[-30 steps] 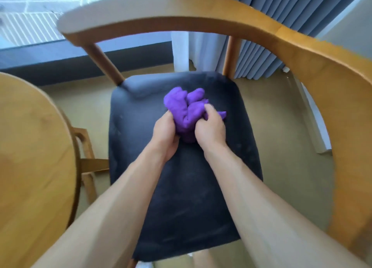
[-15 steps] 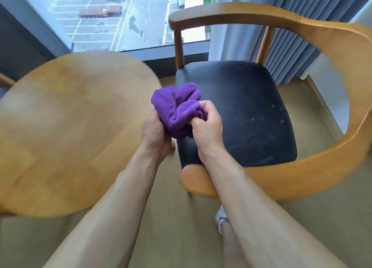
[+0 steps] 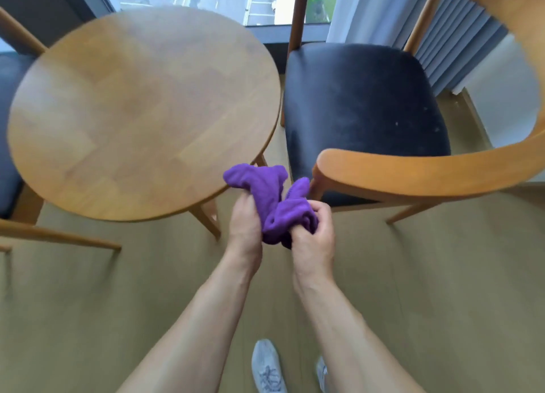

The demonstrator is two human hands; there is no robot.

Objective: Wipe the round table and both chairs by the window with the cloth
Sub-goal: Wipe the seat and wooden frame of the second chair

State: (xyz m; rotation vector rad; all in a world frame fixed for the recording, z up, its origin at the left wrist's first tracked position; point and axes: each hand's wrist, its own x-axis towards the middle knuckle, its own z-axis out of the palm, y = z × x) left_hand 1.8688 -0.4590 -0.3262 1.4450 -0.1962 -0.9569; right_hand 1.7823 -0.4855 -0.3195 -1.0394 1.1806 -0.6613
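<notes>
Both hands, left hand (image 3: 245,222) and right hand (image 3: 313,235), grip our bunched fuzzy purple cloth (image 3: 272,199), fingertips hidden; round wooden worktop (image 3: 141,112) blurred, left chair (image 3: 8,127) cut off.

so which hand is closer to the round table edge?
Left. The left hand holds the purple cloth just off the round table at its near-right rim; the right hand grips the cloth farther right, below the chair's armrest.

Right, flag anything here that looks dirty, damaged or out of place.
The right chair's black seat is flecked with pale specks and dusty smears, mostly toward its right side. The round table shows no spill. Both hands, left and right, grip the bunched purple cloth.
</notes>
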